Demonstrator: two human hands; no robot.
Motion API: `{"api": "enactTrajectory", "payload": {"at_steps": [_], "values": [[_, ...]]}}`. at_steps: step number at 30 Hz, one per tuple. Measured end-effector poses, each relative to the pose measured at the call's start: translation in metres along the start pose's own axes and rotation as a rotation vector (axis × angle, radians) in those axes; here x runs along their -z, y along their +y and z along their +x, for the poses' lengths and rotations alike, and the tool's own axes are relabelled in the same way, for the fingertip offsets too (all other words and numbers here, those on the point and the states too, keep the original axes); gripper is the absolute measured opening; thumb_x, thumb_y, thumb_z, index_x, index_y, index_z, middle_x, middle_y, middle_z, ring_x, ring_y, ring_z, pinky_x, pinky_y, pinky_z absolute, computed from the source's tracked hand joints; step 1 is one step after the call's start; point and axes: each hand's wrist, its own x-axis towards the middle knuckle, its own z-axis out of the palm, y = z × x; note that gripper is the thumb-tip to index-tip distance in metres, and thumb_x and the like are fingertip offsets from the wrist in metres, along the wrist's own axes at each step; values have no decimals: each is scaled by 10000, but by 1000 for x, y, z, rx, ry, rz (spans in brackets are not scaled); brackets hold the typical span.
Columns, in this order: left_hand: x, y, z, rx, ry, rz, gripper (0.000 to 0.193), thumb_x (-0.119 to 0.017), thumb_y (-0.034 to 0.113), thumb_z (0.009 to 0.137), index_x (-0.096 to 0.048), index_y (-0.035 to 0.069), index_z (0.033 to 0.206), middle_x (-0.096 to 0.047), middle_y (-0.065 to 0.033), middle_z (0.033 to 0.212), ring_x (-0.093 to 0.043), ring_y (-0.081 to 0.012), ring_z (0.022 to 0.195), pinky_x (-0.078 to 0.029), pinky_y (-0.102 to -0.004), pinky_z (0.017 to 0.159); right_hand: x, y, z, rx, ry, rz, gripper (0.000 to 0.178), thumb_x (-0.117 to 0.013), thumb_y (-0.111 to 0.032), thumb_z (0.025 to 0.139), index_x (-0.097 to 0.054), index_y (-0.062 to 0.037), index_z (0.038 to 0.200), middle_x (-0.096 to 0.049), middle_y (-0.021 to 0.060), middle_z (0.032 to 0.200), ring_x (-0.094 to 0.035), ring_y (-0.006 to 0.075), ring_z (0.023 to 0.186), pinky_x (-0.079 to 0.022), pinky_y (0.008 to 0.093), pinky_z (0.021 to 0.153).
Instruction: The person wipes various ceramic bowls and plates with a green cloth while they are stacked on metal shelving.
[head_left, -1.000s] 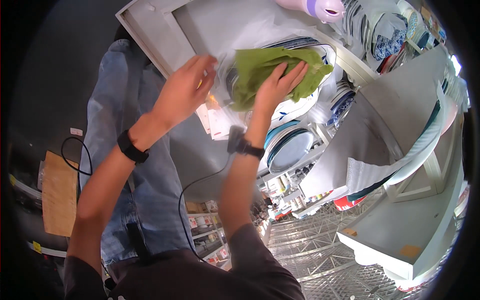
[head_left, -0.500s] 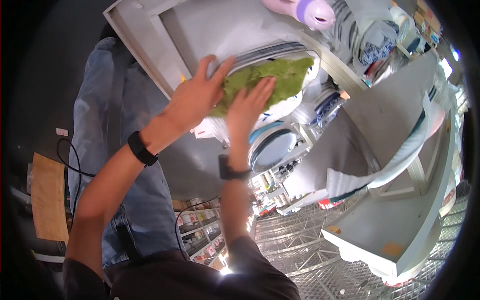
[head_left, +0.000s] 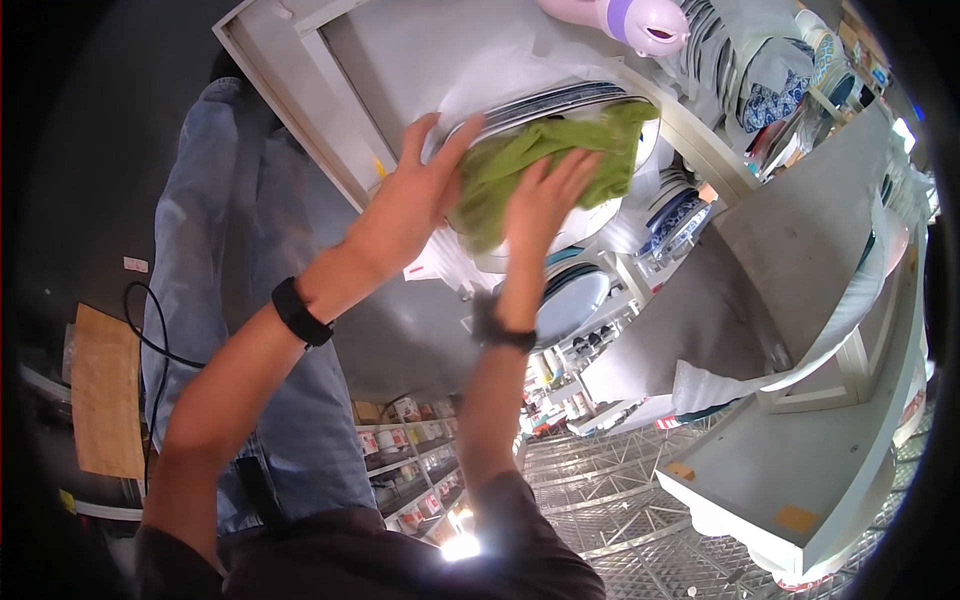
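Observation:
A green cloth (head_left: pixel 610 175), crumpled into soft folds, lies across a white oval plate (head_left: pixel 648 150) with blue marks near its rim. My right hand (head_left: pixel 545 200) is laid flat on the cloth, fingers stretched out and slightly apart, pressing it against the plate. At the plate's left end my left hand (head_left: pixel 405 195) touches the rim and the cloth's edge, its visible fingers spread; the rest of them are hidden. Behind the plate, more blue-rimmed plates (head_left: pixel 550 103) stand stacked close together, with white wrapping (head_left: pixel 490 75) around them. Each wrist wears a black band.
A white-framed shelf (head_left: pixel 345 100) holds the plates. At its top is a pink and purple animal-shaped item (head_left: pixel 650 25). More blue-patterned dishes (head_left: pixel 675 225) and a pale plate (head_left: pixel 575 305) stand to the right. A grey shelf panel (head_left: pixel 800 240) rises farther right; brown cardboard (head_left: pixel 108 390) lies left.
My right hand has slid a little right across the plate, and the cloth has bunched into folds under it. The whole view has shifted slightly; my left hand stays at the rim.

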Motion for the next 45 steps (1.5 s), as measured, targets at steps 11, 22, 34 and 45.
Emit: {"api": "enactTrajectory", "payload": {"at_steps": [11, 22, 34, 45], "values": [[-3, -5, 4, -25, 58, 18, 622, -454, -43, 982, -334, 212, 1537, -312, -207, 1444, -598, -229, 788, -569, -340, 709, 2, -23, -35, 95, -80, 49, 660, -456, -228, 1002, -194, 123, 1496, -149, 338, 1570, -146, 490, 1463, -185, 518, 1200], [-3, 1, 4, 13, 60, -100, 583, -449, -42, 989, -364, 189, 1518, -313, -188, 1449, -627, -212, 762, -580, -324, 701, -8, -28, 13, 107, 55, 186, 540, -445, -127, 956, -308, 89, 1432, -194, 328, 1560, -147, 508, 1457, -154, 540, 1202], [0, -5, 3, -59, 73, -3, 709, -428, -135, 926, -372, 242, 1523, -287, -167, 1467, -586, -200, 773, -555, -342, 757, 16, -37, -108, -50, -190, 536, 402, -596, -178, 970, -545, 22, 1315, -580, 185, 1332, -600, 321, 1140, -456, 413, 997], [-6, -6, 8, -81, 77, -14, 569, -482, -12, 964, -399, 196, 1487, -465, -177, 1270, -670, -211, 775, -605, -322, 745, 74, 107, -173, -420, 331, 1007, 523, -479, -279, 1015, -398, -9, 1455, -423, 143, 1512, -397, 310, 1387, -264, 479, 1194]]}}
